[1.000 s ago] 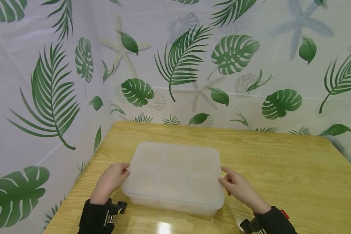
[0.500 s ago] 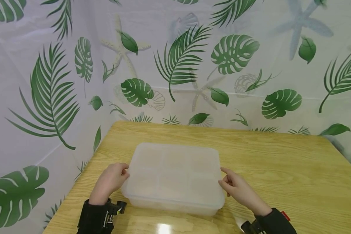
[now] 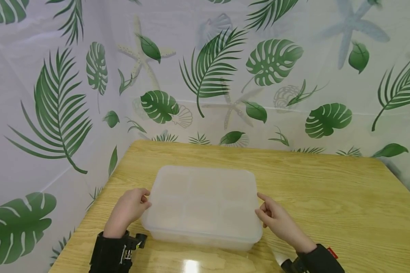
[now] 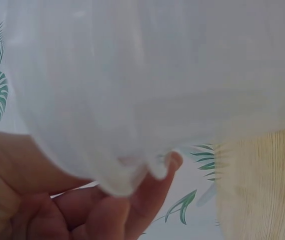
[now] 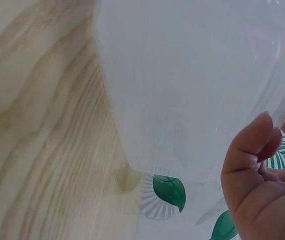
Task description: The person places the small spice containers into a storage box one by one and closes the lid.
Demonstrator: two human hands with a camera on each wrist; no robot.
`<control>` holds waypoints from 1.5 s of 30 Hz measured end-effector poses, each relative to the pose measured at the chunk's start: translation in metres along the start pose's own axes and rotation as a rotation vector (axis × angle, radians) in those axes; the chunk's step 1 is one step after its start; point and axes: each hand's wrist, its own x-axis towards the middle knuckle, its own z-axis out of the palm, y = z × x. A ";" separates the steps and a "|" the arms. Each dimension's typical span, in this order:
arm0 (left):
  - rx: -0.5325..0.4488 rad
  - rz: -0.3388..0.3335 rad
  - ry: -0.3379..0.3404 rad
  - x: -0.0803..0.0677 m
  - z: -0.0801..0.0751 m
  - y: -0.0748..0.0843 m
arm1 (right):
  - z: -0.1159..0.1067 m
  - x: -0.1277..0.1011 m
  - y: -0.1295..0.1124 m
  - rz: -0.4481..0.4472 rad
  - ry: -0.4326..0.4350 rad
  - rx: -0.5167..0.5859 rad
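Note:
A translucent white plastic box (image 3: 203, 204) with a lid stands flat on the table in the head view. Faint lines divide it into several compartments. My left hand (image 3: 131, 206) holds its left end, thumb and index finger at the rim. In the left wrist view that hand's fingers (image 4: 155, 200) curl at the rim, a fingertip beside a tab of the box (image 4: 132, 75). At the right end, my right hand (image 3: 276, 216) grips the rim between thumb and index finger. The right wrist view shows its fingertips (image 5: 255, 132) against the box wall. What lies inside cannot be made out.
The wooden table (image 3: 328, 189) extends to the right and behind the box. A white curtain (image 3: 225, 76) printed with green leaves, shells and starfish hangs along the back and left. Light reflects off the table near the front edge.
The box and both hands stay almost in the same place. Only the whole head view shifts very slightly.

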 end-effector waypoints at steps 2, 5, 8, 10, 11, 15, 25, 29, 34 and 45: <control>-0.001 0.000 0.000 0.000 0.000 0.000 | 0.001 -0.001 0.000 0.007 0.004 0.001; -0.002 -0.001 -0.005 -0.001 0.000 -0.001 | 0.001 -0.003 0.001 0.011 -0.001 0.001; -0.001 -0.003 -0.014 -0.001 -0.001 -0.002 | 0.001 -0.004 0.001 -0.001 -0.010 -0.002; 0.000 -0.002 -0.022 -0.001 -0.002 -0.003 | 0.001 -0.004 0.001 -0.012 -0.015 -0.001; 0.000 0.000 -0.025 -0.001 -0.002 -0.003 | 0.000 -0.004 0.001 -0.012 -0.016 0.002; -0.002 0.002 -0.044 -0.002 -0.004 -0.003 | 0.001 -0.004 0.000 0.000 -0.014 -0.002; 0.017 0.016 -0.032 -0.001 -0.003 -0.004 | 0.000 -0.003 -0.001 0.003 -0.010 0.001; 0.006 0.015 -0.028 0.000 -0.001 -0.006 | 0.001 -0.001 -0.001 0.026 -0.009 0.006; -0.008 0.011 -0.047 0.001 0.000 -0.008 | 0.001 0.000 0.000 0.026 -0.015 0.002; -0.108 -0.035 -0.170 -0.004 -0.004 -0.006 | -0.002 -0.002 -0.005 0.041 -0.064 -0.062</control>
